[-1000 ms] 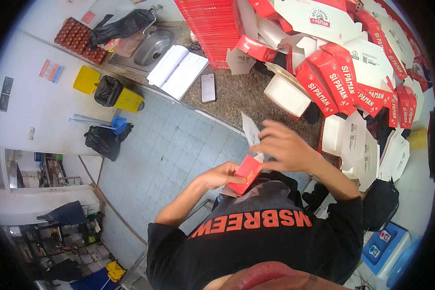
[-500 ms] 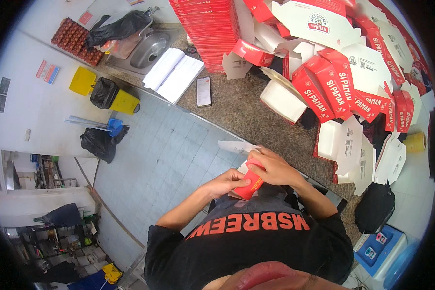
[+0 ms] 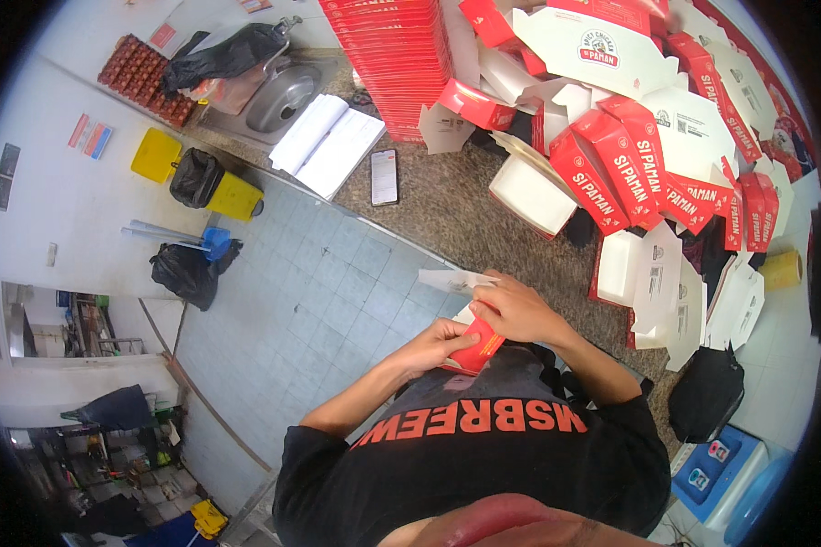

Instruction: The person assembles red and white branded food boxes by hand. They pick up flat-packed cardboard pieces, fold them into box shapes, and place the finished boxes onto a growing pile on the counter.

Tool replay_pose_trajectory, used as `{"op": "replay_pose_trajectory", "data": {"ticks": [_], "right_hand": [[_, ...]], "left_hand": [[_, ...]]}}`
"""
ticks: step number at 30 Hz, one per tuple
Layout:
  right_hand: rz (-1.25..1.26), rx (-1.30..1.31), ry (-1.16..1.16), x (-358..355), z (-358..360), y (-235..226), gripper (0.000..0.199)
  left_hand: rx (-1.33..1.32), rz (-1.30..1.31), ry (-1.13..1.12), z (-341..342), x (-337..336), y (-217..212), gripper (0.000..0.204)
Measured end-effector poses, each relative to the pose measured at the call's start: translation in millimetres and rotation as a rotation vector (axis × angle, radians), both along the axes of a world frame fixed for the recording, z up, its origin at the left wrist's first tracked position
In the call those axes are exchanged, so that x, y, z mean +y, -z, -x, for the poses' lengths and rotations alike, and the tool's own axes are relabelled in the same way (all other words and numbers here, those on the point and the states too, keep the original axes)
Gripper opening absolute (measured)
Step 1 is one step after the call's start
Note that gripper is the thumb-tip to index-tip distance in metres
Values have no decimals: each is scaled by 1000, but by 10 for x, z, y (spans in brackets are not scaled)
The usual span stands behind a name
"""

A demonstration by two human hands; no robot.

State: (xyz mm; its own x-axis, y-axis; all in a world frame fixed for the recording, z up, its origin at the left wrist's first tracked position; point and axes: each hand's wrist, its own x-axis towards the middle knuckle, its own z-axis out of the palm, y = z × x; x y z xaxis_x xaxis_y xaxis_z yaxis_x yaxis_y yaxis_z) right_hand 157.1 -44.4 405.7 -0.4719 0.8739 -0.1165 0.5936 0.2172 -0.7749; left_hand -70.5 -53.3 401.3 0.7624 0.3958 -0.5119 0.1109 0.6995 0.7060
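Red carton (image 3: 472, 346) empty, half-folded; left hand (image 3: 440, 343), right hand (image 3: 518, 310) grip clenched on it.

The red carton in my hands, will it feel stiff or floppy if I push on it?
The carton looks like thin folded card, so probably light and bendy. Both hands, left and right, pinch it, which suggests that it creases easily. Its white flap sticks out unsupported, so it likely flexes.
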Motion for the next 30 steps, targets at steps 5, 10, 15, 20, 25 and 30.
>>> {"op": "replay_pose_trajectory", "data": {"ticks": [5, 10, 15, 20, 25, 30], "right_hand": [[-144, 40, -135, -46, 42, -2, 24], [-87, 53, -251, -5, -40, 68, 27], [0, -55, -152, 0, -169, -102, 29], [-160, -42, 40, -15, -172, 198, 28], [27, -375, 106, -423, -1, -693, 57], [-24, -257, -86, -459, 88, -43, 45]], "left_hand": [[10, -28, 0, 5, -61, 165, 32], [-13, -66, 43, 18, -7, 88, 34], [41, -391, -186, 247, 78, 334, 34], [140, -844, -182, 172, 22, 215, 27], [473, -1147, 83, -54, -40, 113, 17], [402, -1712, 344, -59, -3, -47, 36]]}}
